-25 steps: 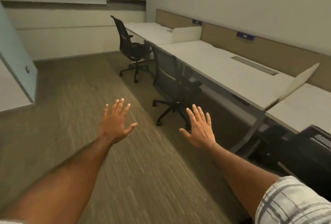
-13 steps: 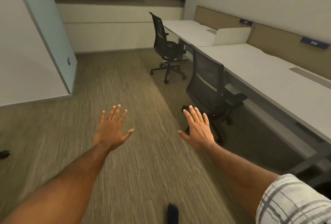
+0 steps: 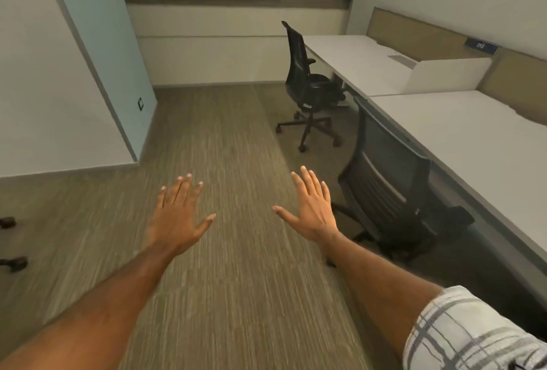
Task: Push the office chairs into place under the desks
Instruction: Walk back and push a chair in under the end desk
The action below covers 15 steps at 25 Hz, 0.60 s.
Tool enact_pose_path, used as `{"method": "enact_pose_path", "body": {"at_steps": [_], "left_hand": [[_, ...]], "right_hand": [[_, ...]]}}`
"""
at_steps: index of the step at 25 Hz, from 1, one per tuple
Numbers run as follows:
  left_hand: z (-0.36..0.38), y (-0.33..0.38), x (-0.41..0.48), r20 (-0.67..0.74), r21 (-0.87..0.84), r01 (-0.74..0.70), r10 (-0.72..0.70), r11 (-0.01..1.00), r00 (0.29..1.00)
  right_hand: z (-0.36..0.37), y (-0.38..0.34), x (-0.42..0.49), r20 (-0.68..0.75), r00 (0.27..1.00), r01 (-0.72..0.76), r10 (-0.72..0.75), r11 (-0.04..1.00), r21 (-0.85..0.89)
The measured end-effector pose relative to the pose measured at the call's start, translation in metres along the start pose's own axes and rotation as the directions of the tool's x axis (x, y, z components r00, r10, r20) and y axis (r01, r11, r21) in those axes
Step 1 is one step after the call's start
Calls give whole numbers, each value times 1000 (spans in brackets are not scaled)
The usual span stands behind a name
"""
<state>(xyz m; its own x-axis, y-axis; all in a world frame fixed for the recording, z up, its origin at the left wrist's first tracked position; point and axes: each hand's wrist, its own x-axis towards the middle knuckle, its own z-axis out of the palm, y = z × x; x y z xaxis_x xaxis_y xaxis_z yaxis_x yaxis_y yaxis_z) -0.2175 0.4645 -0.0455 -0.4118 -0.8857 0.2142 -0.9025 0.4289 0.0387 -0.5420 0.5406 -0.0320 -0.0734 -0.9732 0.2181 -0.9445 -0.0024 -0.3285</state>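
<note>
Both hands are spread flat and empty, palms down over the carpet; the right hand [image 3: 310,209] is just left of the near chair [image 3: 387,192], already tucked against the table [image 3: 461,132]; the far chair [image 3: 307,85] stands ahead of it, turned out, well beyond the left hand [image 3: 177,215].

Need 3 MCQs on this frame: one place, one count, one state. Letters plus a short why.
1. Where is the far chair?
A. beside the far desk
B. on the desk
C. lying on its side

2. How many chairs with visible backrests?
A. one
B. two
C. four

3. What are the left hand and right hand doing?
A. gripping a chair
B. clenched
C. open, holding nothing

Answers:
1 A, it stands upright at the desk edge.
2 B, the far chair and the near chair.
3 C, fingers spread over carpet.
</note>
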Motion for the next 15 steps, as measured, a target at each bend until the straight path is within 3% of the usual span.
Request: {"method": "enact_pose_path", "body": {"at_steps": [3,8,11,15], "left_hand": [[28,-15,45,48,-25,3,-2,1000,999],[62,-85,163,6,-54,-3,4,999,1000],[68,-126,246,43,-96,41,-37,995,998],[81,-143,360,73,-92,-31,38,995,997]], "right_hand": [[23,9,62,37,999,17,-16,1000,-8],[58,25,179,55,998,28,-24,998,-59],[64,38,248,45,999,-15,19,997,-80],[68,61,338,-22,995,-95,93,992,-88]]}}
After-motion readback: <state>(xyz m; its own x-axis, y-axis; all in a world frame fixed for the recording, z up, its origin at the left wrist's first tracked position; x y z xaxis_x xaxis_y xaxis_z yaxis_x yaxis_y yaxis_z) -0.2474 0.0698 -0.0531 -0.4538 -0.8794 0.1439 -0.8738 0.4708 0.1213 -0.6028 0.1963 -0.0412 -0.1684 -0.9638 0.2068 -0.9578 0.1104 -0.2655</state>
